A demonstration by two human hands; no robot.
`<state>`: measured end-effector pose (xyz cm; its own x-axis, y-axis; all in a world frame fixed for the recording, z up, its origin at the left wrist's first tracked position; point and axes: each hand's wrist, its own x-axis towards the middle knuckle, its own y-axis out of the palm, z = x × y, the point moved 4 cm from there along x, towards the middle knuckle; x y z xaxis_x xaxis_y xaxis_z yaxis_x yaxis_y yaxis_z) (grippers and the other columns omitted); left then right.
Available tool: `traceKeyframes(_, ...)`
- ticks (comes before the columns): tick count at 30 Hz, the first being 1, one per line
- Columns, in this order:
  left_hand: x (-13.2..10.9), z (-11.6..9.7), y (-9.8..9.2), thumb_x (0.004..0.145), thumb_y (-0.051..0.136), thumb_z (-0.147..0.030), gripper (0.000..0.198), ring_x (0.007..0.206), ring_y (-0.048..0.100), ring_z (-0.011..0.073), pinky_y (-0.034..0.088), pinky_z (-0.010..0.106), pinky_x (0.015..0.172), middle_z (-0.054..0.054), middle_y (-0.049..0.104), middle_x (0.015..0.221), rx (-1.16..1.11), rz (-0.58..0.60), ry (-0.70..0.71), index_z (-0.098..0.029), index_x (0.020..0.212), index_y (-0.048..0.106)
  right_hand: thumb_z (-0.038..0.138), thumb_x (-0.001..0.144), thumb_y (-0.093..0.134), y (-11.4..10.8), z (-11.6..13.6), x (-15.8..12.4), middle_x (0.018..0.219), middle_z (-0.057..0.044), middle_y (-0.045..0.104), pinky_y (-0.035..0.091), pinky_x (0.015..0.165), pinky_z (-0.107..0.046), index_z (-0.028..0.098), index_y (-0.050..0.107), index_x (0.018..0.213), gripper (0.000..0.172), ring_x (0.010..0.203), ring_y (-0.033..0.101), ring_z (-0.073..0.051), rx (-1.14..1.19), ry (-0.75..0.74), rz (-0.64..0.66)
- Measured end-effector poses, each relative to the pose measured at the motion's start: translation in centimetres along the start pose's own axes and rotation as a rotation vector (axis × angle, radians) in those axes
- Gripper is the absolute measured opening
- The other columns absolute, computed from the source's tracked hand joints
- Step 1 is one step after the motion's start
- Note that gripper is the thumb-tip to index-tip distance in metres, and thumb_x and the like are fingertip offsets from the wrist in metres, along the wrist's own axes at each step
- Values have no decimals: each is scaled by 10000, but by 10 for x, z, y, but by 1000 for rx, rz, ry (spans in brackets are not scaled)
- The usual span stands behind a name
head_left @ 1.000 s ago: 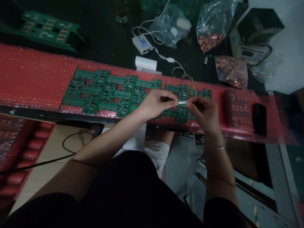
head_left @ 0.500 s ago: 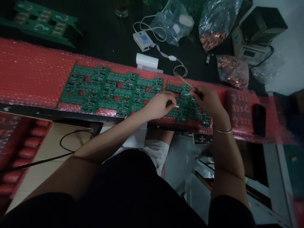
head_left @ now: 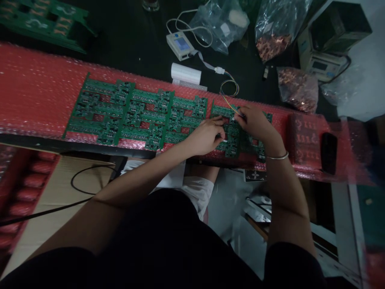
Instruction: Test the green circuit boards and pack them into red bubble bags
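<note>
A row of green circuit boards (head_left: pixel 144 116) lies on red bubble wrap (head_left: pixel 33 88). My left hand (head_left: pixel 206 136) rests over the boards right of the middle, its fingers curled. A small white strip (head_left: pixel 224 140) sticks out by its thumb, too small to name. Just to the right, my right hand (head_left: pixel 252 122) pinches the end of a thin multi-wire cable (head_left: pixel 230 105) down at a board. My fingers partly hide the cable's tip. The wires loop back to a white plug and a small white device with a screen (head_left: pixel 181 44).
Behind the boards lies a white roll (head_left: pixel 186 74). Bags of copper-coloured parts (head_left: pixel 297 88) sit at the back right, near a boxy instrument (head_left: pixel 323 66). A black computer mouse (head_left: pixel 329 152) is at the right. More green boards (head_left: pixel 45 24) are stacked at the back left.
My right hand has moved slightly left and down with the cable end, closer to my left hand. The left hand's fingers reach further forward over the board. The view has shifted slightly.
</note>
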<state>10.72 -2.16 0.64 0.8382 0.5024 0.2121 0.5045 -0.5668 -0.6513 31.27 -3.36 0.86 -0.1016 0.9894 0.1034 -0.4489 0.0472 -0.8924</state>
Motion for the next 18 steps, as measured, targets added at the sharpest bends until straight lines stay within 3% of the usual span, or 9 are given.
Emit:
traceKeyframes(7,1,0,1,874,625,-69,170,1449,534,336,472,552,1173,92,746,1223,13,15,-4,-193,845,738,302,837,743,-7,-4,3,859,-73,652,465,803,-409,259,554,769,206,838,578,-259,1,62,-59)
traceKeyframes(12,0,3,-1,858,646,-74,155,1401,583,305,476,521,1173,98,738,1271,-99,-37,-32,-194,839,744,369,770,848,-12,-7,1,744,-19,627,460,728,-367,247,599,744,278,719,540,-201,92,167,-121)
traceKeyframes(15,-3,4,-10,882,673,-148,94,1229,690,243,518,451,1112,79,752,1249,-307,-147,-113,-198,851,748,430,818,812,-20,11,-13,736,-1,625,462,701,-334,239,642,766,261,700,533,-168,234,182,-198)
traceKeyframes(18,-6,1,-16,879,702,-228,68,1012,733,195,566,377,978,51,788,1045,-552,-201,-193,-186,858,751,462,888,740,-25,40,-36,769,9,657,481,702,-313,232,695,845,238,706,567,-143,474,174,-206)
